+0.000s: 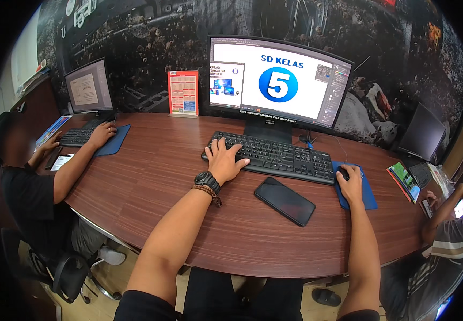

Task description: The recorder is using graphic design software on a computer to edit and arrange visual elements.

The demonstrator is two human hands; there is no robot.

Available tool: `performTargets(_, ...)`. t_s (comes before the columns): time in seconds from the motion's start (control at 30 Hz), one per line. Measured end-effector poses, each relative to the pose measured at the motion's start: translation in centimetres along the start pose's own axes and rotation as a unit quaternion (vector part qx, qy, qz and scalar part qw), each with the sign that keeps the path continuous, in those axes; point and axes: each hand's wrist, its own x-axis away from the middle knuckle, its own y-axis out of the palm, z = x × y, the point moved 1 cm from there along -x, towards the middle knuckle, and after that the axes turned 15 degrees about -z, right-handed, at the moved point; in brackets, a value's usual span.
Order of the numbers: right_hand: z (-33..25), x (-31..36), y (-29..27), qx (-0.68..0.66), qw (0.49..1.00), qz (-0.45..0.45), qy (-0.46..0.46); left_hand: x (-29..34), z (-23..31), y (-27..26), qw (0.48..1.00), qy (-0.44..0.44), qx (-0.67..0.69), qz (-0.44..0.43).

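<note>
My left hand, with a black watch and a beaded bracelet on its wrist, rests fingers spread on the left end of the black keyboard. Wrapped over a dark computer mouse is my right hand, on a blue mouse pad just right of the keyboard. Behind the keyboard stands a wide monitor, lit with a design program showing a blue circle and lettering. A black smartphone lies face up on the desk between my forearms.
The curved wooden desk carries a red-and-white stand-up card. At the left, a person works at another keyboard and monitor. Another person sits at the right by a dark monitor and a colourful booklet.
</note>
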Motion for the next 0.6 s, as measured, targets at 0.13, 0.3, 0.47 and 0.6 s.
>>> performTargets(0.13,0.46,-0.06,0.13,0.001,1.000,0.001,-0.005,0.03,0.22,0.07,1.000,-0.019,0.001,-0.012)
performTargets(0.3,0.64,-0.06,0.25,0.004,1.000,0.009,-0.008,0.24,0.45,-0.22,0.999,-0.048,-0.001,-0.025)
performTargets(0.47,0.97,-0.18,0.36,0.003,1.000,0.006,-0.009,0.32,0.46,-0.13,0.999,-0.041,0.007,-0.021)
performTargets(0.6,0.91,-0.26,0.29,0.006,1.000,0.003,-0.009,0.19,0.55,-0.03,1.000,-0.007,0.009,-0.019)
